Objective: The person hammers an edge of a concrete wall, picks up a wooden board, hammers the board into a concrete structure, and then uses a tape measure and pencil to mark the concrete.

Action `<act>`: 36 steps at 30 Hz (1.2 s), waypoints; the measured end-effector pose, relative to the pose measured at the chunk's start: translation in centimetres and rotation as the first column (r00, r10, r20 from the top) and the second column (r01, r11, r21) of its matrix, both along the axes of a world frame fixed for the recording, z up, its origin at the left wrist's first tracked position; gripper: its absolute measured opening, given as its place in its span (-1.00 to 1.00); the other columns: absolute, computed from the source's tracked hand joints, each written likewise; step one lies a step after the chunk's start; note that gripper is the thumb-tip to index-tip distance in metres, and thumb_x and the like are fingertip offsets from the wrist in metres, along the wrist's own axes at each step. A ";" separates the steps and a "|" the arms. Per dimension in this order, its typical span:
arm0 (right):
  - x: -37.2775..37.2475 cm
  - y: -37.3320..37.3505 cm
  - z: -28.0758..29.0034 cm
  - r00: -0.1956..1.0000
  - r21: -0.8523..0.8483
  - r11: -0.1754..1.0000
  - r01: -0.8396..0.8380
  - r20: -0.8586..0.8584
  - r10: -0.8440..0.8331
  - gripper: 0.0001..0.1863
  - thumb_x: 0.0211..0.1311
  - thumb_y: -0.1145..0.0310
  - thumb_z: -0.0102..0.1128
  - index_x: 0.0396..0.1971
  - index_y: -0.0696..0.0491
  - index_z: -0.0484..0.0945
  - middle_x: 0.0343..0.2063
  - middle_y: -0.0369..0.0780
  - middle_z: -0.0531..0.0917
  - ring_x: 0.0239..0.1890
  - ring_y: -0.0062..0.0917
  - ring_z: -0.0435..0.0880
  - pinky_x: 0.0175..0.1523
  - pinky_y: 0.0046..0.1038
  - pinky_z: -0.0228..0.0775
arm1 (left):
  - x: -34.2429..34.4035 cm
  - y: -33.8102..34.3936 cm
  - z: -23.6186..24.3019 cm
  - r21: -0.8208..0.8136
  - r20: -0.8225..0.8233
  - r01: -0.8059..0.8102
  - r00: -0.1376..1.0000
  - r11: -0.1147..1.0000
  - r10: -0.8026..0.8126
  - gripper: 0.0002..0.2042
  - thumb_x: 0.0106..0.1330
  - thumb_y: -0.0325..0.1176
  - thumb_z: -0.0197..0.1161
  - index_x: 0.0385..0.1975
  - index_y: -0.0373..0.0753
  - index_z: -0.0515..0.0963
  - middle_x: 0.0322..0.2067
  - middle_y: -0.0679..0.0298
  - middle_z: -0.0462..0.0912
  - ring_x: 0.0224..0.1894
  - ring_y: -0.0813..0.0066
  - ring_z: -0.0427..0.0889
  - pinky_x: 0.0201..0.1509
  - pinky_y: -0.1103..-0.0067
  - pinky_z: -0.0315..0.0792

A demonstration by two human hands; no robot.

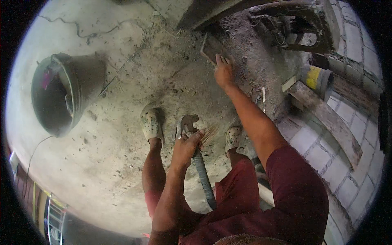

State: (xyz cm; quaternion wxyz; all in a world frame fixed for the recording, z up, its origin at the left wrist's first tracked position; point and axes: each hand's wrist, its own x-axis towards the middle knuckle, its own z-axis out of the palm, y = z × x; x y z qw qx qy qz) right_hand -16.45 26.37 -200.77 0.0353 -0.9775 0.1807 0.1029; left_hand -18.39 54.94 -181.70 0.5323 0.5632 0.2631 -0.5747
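My left hand [185,149] is closed round a hammer [202,175] just below its metal head. The hammer's grey, wrapped handle slants down toward my shorts. A spray of straw-like bristles [211,134] sticks out beside the same hand; whether it is gripped too, I cannot tell. Farther forward and to the right, my right hand [224,71] reaches out with its fingers closed on the near edge of a flat, dusty, brown board [210,47]. The board is tilted over the dirt-covered floor, and its far end merges with the dark rubble.
A large dark bucket [87,77] lies on its side at left. Dirt and small stones litter the concrete floor [122,163]. On the right are a wooden plank [326,118], a yellow-marked bucket [316,77], a block wall [343,159] and a rusty metal frame [302,24].
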 end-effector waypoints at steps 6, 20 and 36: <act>-1.3 -1.7 2.1 0.981 0.369 0.914 0.172 0.020 -0.193 -0.47 0.21 0.50 0.07 0.23 0.06 0.38 0.04 0.09 0.53 0.08 0.08 0.49 0.20 -0.08 0.35 | 1.0 0.6 -0.3 -0.020 0.007 -0.055 0.998 0.998 0.055 -0.66 0.21 -0.18 0.37 -0.18 -0.30 0.51 -0.55 0.31 0.53 -0.57 0.55 0.46 -0.48 0.58 0.27; -14.8 6.3 0.9 0.959 0.114 0.986 0.120 -0.269 -0.086 -0.41 0.27 0.39 0.09 0.32 0.05 0.26 0.29 0.00 0.33 0.34 -0.15 0.28 0.38 -0.06 0.07 | -2.7 -3.0 -1.0 0.110 0.081 -0.180 0.982 0.977 0.172 -0.72 0.19 -0.17 0.37 -0.37 -0.29 0.58 -0.64 0.31 0.51 -0.60 0.51 0.46 -0.48 0.55 0.26; -23.7 4.4 18.1 0.766 0.886 -0.059 0.460 -0.430 -0.477 -0.80 0.36 0.39 0.00 -0.14 0.18 0.48 -0.49 -0.26 0.59 -0.43 -0.60 0.55 -0.28 -0.51 0.42 | -11.7 -7.8 -3.7 -0.198 -0.197 -0.234 0.961 0.952 0.195 -0.55 0.30 -0.23 0.25 0.13 -0.31 0.47 -0.57 0.36 0.55 -0.52 0.62 0.46 -0.41 0.65 0.27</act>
